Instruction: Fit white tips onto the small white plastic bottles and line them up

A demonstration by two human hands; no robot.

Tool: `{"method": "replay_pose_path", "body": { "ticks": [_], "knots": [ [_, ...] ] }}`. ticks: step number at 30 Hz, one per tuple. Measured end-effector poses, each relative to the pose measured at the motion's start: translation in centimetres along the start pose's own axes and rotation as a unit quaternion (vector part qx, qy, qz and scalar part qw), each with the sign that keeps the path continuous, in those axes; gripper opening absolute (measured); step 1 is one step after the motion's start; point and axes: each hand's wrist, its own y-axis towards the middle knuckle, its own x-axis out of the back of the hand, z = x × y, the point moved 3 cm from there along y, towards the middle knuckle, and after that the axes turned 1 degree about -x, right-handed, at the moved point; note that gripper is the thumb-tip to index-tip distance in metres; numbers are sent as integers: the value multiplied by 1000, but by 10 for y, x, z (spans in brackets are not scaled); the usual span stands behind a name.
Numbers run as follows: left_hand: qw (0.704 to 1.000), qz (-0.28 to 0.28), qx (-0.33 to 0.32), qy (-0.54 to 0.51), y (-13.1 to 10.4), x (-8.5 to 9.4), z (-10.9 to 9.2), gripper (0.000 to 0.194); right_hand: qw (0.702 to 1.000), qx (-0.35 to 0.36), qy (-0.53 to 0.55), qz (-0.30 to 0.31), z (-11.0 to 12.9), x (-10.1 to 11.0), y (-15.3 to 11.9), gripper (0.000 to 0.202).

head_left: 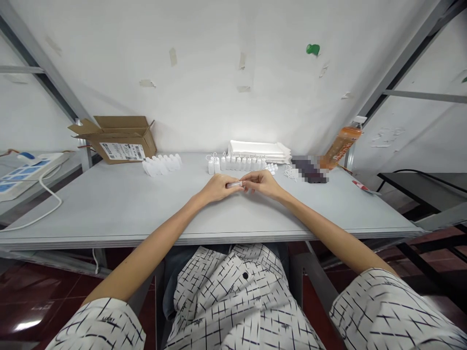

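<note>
A small translucent plastic bottle [234, 184] lies sideways between my hands, just above the tabletop. Closed around its body is my left hand [216, 187]. My right hand [265, 183] pinches at the bottle's neck end, and whatever sits between those fingertips is too small to make out. Beyond my hands stands a row of similar small white bottles [243, 164], some with thin loops at the top. Small white caps or tips [271, 168] are heaped behind my right hand, beside a tangle of white loops [290, 172].
Several bottles [162, 165] lie at the left, near an open cardboard box [122, 146]. A stack of white trays or sheets [260, 148] is against the wall. To the right are a dark blurred object [314, 175], an orange drink bottle [341, 146] and a red-and-white packet [365, 187].
</note>
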Motion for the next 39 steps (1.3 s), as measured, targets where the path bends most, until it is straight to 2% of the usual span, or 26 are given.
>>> {"method": "replay_pose_path", "body": {
  "ticks": [3,6,9,13,19,24,30,39],
  "knots": [
    [999,-29,-22,21,1,1,-2,37,1000,-3,21,-5,2,1,1,40],
    [999,-38,-14,-31,1,2,-6,39,999,21,23,-25,6,2,2,40],
    [994,-16,23,-103,1,3,-8,43,997,46,11,-56,8,4,3,40],
    [982,22,73,-173,0,4,-8,38,996,57,0,-74,7,2,2,38],
    [981,58,49,-180,-2,7,-9,35,998,45,22,-44,5,-1,1,37],
    [988,51,25,-142,-3,6,-9,32,999,18,44,-14,4,-5,-1,34],
    [998,-10,-41,-49,-2,5,-8,27,995,-3,101,-17,4,-7,-2,29],
    [985,-54,-143,84,-3,3,-7,26,981,-13,189,-29,0,-8,-1,27]
  ]
}}
